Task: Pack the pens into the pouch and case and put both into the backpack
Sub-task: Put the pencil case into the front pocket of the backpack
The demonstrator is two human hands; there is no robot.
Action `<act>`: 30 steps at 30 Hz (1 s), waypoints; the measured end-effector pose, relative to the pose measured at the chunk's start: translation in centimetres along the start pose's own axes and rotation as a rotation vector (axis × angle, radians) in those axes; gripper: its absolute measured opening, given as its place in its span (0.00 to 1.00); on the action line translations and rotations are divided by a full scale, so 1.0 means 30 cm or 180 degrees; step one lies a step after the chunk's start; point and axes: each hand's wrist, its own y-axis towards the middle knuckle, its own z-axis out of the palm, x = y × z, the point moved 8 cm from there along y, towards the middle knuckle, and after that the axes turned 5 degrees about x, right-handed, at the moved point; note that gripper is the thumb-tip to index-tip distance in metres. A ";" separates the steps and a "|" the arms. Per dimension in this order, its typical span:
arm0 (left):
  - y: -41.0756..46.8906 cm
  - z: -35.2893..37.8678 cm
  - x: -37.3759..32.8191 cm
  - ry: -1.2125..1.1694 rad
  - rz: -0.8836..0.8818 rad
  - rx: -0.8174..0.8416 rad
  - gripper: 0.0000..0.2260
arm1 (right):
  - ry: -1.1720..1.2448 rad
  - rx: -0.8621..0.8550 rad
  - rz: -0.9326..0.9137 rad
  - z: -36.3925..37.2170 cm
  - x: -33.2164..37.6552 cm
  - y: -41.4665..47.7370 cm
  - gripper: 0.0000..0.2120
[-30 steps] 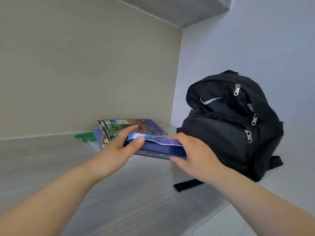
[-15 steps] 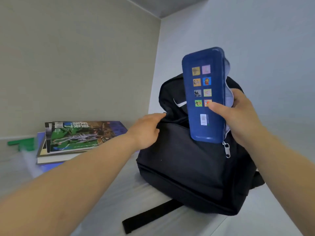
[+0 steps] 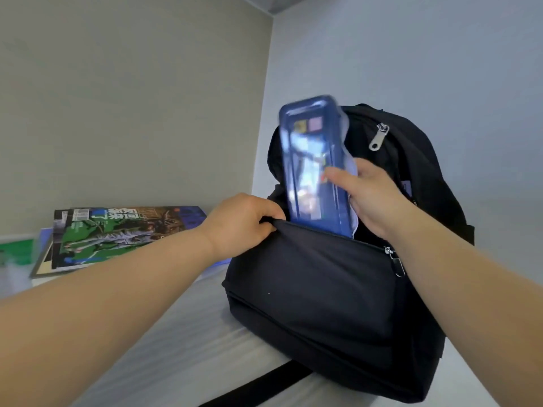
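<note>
Right hand (image 3: 373,198) grip closed round blue case (image 3: 314,171), upright, lower end entering backpack (image 3: 338,289) front pocket. Left hand (image 3: 244,221) grip pinches pocket lip open. Case looks rigid, smooth, light; best held mid-body.

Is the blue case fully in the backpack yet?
Partly in. The case stands upright, its lower end inside the backpack pocket, most still above the rim, gripped by the right hand.
</note>
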 end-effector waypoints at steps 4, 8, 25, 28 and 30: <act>-0.014 0.007 0.005 0.0418 0.0170 0.0078 0.08 | -0.1070 0.0799 0.0460 0.065 -0.030 -0.022 0.05; -0.005 -0.005 0.016 0.0599 0.0250 -0.0057 0.09 | -0.1996 0.1186 0.0857 0.051 -0.034 -0.033 0.09; 0.086 -0.010 0.072 0.0045 0.0107 -0.0622 0.27 | -0.2353 0.1615 0.1328 0.010 -0.061 -0.014 0.25; 0.118 -0.012 0.082 -0.0072 -0.0098 -0.0524 0.29 | -0.2286 0.1507 0.1183 0.010 -0.041 -0.015 0.26; 0.136 -0.005 0.084 0.0190 -0.0194 -0.0328 0.20 | -0.2430 0.1460 0.1162 0.012 -0.033 -0.002 0.25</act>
